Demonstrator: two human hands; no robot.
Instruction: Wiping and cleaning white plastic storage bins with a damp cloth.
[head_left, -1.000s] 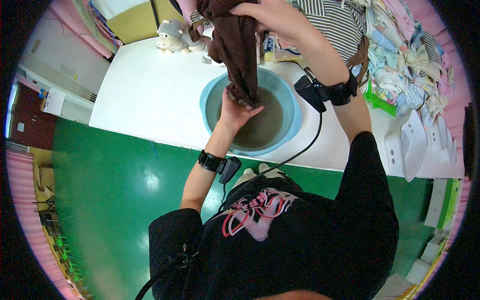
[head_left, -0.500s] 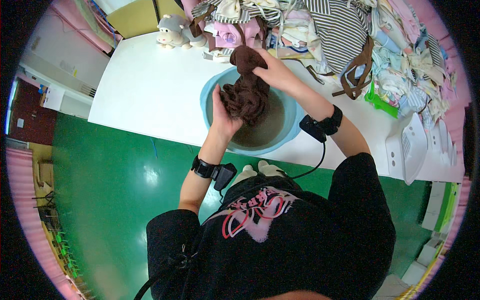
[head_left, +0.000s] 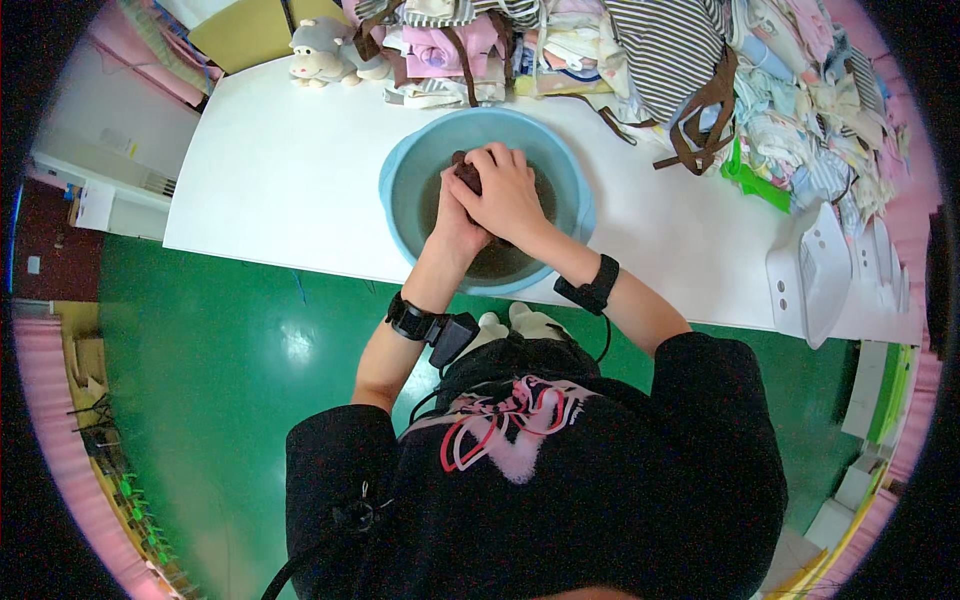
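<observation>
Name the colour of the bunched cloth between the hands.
Dark brown; the bunched cloth shows best in the head view.

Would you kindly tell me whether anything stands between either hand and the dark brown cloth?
Nothing visible does: the left hand and right hand are clasped around the dark brown cloth over the blue basin, and only part of the cloth shows between them.

Smooth plastic basin [head_left: 415, 160] — brown cloth [head_left: 466, 172], perhaps rough — glossy green floor [head_left: 220, 400].
</observation>
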